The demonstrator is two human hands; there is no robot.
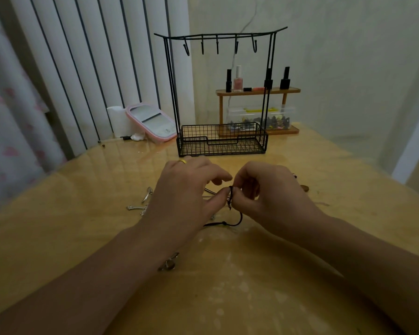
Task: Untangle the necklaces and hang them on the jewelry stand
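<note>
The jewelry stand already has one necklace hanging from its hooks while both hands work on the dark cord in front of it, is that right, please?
Not quite: the head view shows the jewelry stand with all its hooks bare. The left hand and right hand do pinch the dark cord.

You are working at a glossy yellow-wood table (pixel 300 170); toward its far edge stands the black wire jewelry stand (pixel 221 139) with its basket base, and behind that, near the far right corner, a small wooden shelf (pixel 258 91). At the far left corner lie a pink-rimmed box (pixel 153 122) and a white roll (pixel 116 120). Nearer you, silver pendants (pixel 140 204) and a dark cord (pixel 230 222) rest on the middle of the table.
</note>
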